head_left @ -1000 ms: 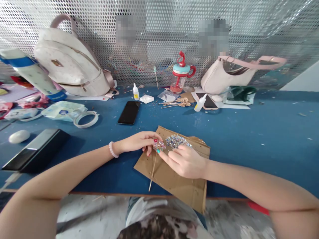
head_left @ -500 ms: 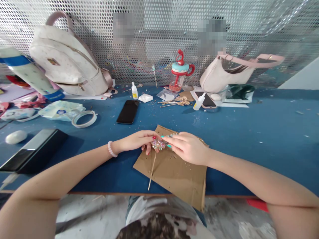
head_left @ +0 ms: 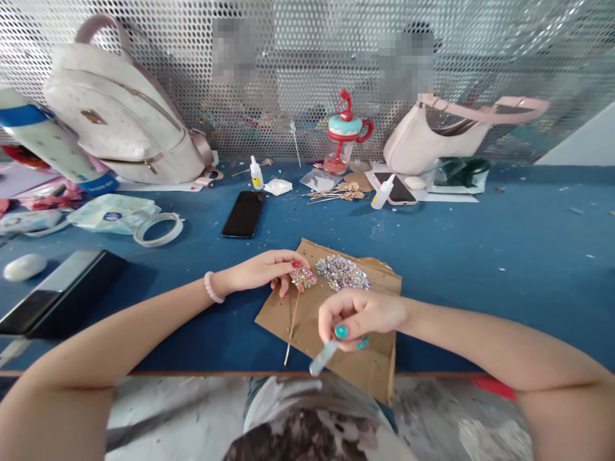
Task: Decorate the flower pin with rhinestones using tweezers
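Observation:
My left hand (head_left: 266, 267) rests on the left part of a brown cardboard sheet (head_left: 368, 374), its fingers closed on a hairpin-like stick with a rhinestone-covered head (head_left: 303, 276). The thin gold stem slants down toward the table's front edge. My right hand (head_left: 362, 315) is curled over the cardboard's middle, pinching a short, pale translucent rod-like tool (head_left: 323, 360). The tool's rounded end points down and left, slightly blurred. Between and beyond my hands, a heap of sparkling rhinestones (head_left: 342, 272) lies on the cardboard.
Beyond the cardboard lie a black phone (head_left: 243, 214), two glue bottles (head_left: 256, 174), and gold sticks (head_left: 343, 192). A red-lidded cup (head_left: 343, 137) stands by the perforated metal screen. At left are a roll of tape (head_left: 158, 230) and a white backpack (head_left: 120, 115); a handbag (head_left: 408, 144) stands right.
My right hand has drawn back from the rhinestone head, toward me, exposing the rhinestone heap and the pale tool. My left hand stays on the hairpin-like stick. The view has shifted slightly.

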### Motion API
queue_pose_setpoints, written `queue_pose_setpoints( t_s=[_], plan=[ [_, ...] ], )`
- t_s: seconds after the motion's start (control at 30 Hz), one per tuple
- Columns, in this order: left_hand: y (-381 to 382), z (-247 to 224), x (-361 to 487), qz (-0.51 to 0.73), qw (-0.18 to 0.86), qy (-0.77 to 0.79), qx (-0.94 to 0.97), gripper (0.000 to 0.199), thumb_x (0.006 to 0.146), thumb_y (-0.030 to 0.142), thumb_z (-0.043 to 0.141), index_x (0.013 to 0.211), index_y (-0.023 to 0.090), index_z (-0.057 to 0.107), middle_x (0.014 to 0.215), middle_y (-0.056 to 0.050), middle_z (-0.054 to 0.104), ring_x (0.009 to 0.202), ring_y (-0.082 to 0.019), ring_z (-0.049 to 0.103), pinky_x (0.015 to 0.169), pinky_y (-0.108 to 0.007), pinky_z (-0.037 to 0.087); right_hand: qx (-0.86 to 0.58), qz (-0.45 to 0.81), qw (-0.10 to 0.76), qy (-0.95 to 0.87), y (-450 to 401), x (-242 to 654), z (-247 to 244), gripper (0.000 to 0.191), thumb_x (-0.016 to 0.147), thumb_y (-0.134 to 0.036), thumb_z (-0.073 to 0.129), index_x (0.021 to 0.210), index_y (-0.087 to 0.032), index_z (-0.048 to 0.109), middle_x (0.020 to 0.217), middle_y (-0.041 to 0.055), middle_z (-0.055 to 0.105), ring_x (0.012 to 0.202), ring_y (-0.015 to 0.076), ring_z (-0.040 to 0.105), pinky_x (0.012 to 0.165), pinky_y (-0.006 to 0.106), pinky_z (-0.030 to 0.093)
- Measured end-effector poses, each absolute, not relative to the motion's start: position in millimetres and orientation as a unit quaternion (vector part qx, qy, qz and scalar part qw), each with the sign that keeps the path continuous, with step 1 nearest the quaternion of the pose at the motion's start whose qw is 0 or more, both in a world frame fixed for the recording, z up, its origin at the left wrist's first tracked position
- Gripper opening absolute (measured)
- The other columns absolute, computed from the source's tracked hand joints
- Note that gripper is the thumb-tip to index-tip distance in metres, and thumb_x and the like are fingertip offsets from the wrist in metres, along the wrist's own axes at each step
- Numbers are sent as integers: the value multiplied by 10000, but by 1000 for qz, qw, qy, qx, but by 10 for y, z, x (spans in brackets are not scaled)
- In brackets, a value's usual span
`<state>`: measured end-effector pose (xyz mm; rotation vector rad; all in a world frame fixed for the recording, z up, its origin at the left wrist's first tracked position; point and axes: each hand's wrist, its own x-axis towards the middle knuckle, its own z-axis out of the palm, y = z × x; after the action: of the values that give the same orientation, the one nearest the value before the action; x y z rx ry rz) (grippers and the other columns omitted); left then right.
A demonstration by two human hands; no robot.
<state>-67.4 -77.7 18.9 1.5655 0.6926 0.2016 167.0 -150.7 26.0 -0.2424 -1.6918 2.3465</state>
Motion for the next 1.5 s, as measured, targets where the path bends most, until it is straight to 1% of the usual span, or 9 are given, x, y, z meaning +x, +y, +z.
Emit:
queue_pose_setpoints(
  t_s=[0.07, 0.13, 0.3, 0.4, 0.63, 0.87, 1.1, 1.27, 1.5],
  plan=[
    [-776, 186, -679, 88, 651, 303, 691, 289, 976, 379, 419, 1153, 182, 535, 967, -80, 730, 567, -75, 622, 475, -167, 341, -66, 805, 85, -583, -1514, 1665, 268, 337, 885, -439, 610, 902, -105, 564, 578, -53, 463, 477, 53, 399, 450, 195, 310],
    [-777, 184, -684, 88, 650, 301, 692, 292, 977, 386, 418, 1156, 188, 536, 972, -77, 729, 575, -75, 624, 477, -164, 345, -64, 803, 87, -587, -1489, 1683, 306, 331, 894, -437, 601, 905, -110, 549, 588, -53, 466, 481, 51, 399, 452, 192, 311],
    [-781, 198, -676, 85, 648, 302, 694, 296, 979, 387, 418, 1150, 178, 539, 897, -57, 725, 565, -76, 620, 497, -172, 370, -104, 765, 179, -610, -1374, 1762, 420, 235, 953, -373, 531, 941, -145, 474, 669, -36, 517, 550, 59, 448, 527, 200, 355],
    [-782, 207, -666, 85, 646, 305, 694, 287, 976, 382, 420, 1135, 174, 540, 878, -50, 720, 563, -79, 618, 496, -178, 369, -139, 734, 203, -633, -1373, 1821, 401, 207, 967, -344, 511, 956, -142, 471, 715, -16, 541, 617, 72, 481, 596, 222, 375],
    [-761, 179, -669, 85, 649, 305, 692, 319, 961, 424, 444, 1137, 172, 534, 943, -76, 725, 566, -84, 623, 475, -177, 351, -170, 732, 175, -636, -1559, 2046, 250, 245, 980, -387, 471, 948, -144, 457, 697, -23, 514, 592, 73, 443, 611, 241, 372],
    [-760, 187, -677, 80, 641, 304, 700, 297, 968, 385, 430, 1156, 179, 533, 941, -67, 726, 564, -73, 619, 486, -167, 355, -142, 752, 151, -626, -1596, 2017, 207, 290, 970, -434, 476, 954, -145, 443, 667, -32, 486, 567, 73, 427, 573, 223, 351],
    [-772, 213, -670, 78, 642, 306, 699, 289, 959, 358, 436, 1163, 176, 527, 935, -64, 724, 566, -77, 620, 489, -170, 354, -122, 758, 165, -619, -1625, 2047, 251, 278, 970, -435, 467, 922, -163, 443, 595, -56, 466, 534, 89, 455, 620, 268, 412],
    [-778, 223, -664, 75, 640, 311, 698, 295, 965, 390, 435, 1150, 183, 535, 931, -58, 726, 569, -79, 621, 488, -174, 355, -143, 746, 218, -613, -1525, 2148, 236, 263, 962, -430, 472, 915, -178, 412, 623, -43, 501, 553, 97, 452, 672, 302, 403],
    [-760, 185, -680, 76, 647, 306, 695, 286, 969, 373, 433, 1164, 187, 528, 956, -68, 731, 562, -75, 621, 479, -174, 339, -150, 759, 171, -611, -1491, 2150, 226, 124, 929, -264, 451, 920, -140, 456, 677, -26, 451, 558, 81, 369, 556, 246, 304]
  ],
)
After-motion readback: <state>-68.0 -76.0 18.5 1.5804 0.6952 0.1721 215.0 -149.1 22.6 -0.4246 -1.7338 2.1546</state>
